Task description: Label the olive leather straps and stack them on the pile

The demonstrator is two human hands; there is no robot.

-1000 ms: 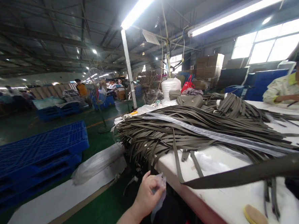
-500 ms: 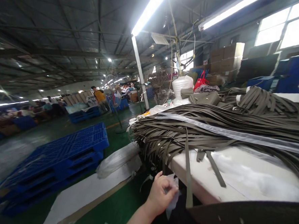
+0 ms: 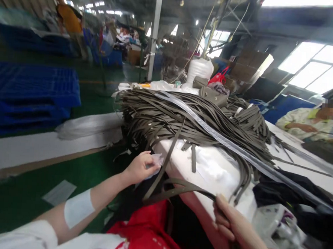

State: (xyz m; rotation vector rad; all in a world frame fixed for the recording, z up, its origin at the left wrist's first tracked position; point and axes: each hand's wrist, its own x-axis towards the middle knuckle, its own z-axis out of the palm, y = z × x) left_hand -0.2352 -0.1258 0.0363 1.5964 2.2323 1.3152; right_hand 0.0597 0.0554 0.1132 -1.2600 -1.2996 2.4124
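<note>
My left hand (image 3: pixel 141 168) is pinched on a small crumpled piece of translucent plastic film (image 3: pixel 158 160), just off the table's near edge. My right hand (image 3: pixel 231 222), lower right, grips a dark olive strap (image 3: pixel 183 190) that loops out to the left in front of the table. Right beside my left hand, a single strap (image 3: pixel 168 158) hangs down from the table. A thick bundle of similar straps (image 3: pixel 158 116) covers the table, with a pale shiny band (image 3: pixel 200 123) lying across it. Short strap pieces (image 3: pixel 193 158) rest on the white table surface (image 3: pixel 178 159).
Blue pallets (image 3: pixel 33 90) and a white board (image 3: pixel 18 149) lie on the green floor at left. Behind the straps stands a white wrapped roll (image 3: pixel 199 72) by a red bag (image 3: pixel 218 77). A co-worker (image 3: pixel 304 121) is across the table at right; another person (image 3: pixel 70 19) stands far back.
My view has swung right and down. My right hand with a strap has come into view. My left hand still pinches the plastic film, and the co-worker at right now shows.
</note>
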